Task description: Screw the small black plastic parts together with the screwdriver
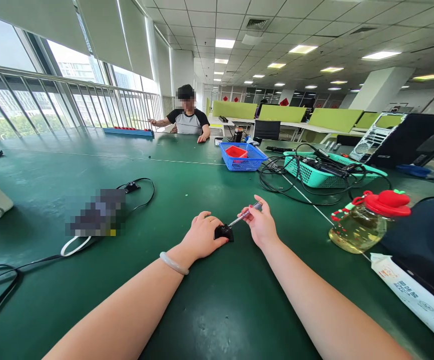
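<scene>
Low on the green table (pixel 186 200), my left hand (pixel 203 235) is closed around a small black part (pixel 224 232), thumb on the near side and fingers on the far side. What kind of part it is I cannot make out. My right hand (pixel 262 225) grips a slim screwdriver (pixel 245 214) with a clear handle, its shaft slanting down to the left. The tip meets the top of the black part, or is very close to it. A pale bangle circles my left wrist.
Ahead lie a blue basket (pixel 243 162) holding a red tray and a teal basket (pixel 307 177) full of black cables. To the right stands a glass jar (pixel 363 227) with a red lid, beside a white packet (pixel 412 295). A cabled device (pixel 100 215) lies left. Another person (pixel 188 120) sits opposite.
</scene>
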The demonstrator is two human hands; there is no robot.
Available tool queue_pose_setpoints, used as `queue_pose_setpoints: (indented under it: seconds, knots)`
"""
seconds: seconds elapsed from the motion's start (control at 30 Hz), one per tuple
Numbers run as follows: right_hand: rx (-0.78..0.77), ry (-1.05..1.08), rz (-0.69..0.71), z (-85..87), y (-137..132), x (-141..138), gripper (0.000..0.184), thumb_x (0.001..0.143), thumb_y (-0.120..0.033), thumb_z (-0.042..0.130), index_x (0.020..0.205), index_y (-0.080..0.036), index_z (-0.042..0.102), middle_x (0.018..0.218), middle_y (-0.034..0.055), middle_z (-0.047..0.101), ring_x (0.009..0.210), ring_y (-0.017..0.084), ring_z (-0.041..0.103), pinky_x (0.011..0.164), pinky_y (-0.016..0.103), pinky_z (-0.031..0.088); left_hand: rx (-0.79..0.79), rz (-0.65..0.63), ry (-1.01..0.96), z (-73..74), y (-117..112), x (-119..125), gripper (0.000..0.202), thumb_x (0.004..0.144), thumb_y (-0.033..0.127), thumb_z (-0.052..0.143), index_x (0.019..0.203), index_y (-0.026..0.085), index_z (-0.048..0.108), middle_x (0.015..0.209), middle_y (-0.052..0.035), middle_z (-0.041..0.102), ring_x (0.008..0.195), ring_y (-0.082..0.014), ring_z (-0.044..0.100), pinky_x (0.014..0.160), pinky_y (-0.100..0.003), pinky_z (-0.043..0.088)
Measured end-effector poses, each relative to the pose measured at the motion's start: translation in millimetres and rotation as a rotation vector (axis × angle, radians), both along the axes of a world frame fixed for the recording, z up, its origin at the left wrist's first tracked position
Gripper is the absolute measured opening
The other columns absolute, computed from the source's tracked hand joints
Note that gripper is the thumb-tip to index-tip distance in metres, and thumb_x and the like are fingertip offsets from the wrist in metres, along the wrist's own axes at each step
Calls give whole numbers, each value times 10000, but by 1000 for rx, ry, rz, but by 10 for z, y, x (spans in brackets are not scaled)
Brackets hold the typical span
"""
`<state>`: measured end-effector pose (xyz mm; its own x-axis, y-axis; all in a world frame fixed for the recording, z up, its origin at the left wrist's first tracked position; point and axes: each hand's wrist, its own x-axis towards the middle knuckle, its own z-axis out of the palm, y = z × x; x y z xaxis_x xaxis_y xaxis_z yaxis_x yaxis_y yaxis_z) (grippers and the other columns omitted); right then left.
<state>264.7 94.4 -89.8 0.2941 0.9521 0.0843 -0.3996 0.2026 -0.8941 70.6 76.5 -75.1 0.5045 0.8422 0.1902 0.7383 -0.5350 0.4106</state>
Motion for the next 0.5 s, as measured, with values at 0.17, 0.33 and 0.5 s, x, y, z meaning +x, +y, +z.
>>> queue_pose_setpoints:
  seconds: [0.17,0.33,0.5]
  knots:
    - [-4,5,6,7,5,5,560,663,-324,725,1160,-292,469,649,-99,586,620,149,636,675,362,541,5,1,-1,-21,16,2,327,788,421,676,1065,246,672,1193,-60,682,1349,-356,393,1110,-536,343]
    - [-34,-63,150,60,-54,-28,564,668,-313,687,1194,-271,486,591,-104,556,513,133,557,606,350,506,15,2,5,-31,12,10,327,789,368,668,1094,249,667,1216,-52,676,1353,-340,388,1118,-524,338]
    - [12,-70,100,95,-68,-38,537,693,-314,665,1198,-276,488,574,-112,541,471,111,511,595,330,488,27,4,9,-30,0,8,356,816,368,624,1147,240,655,1228,-51,673,1352,-333,385,1121,-519,337]
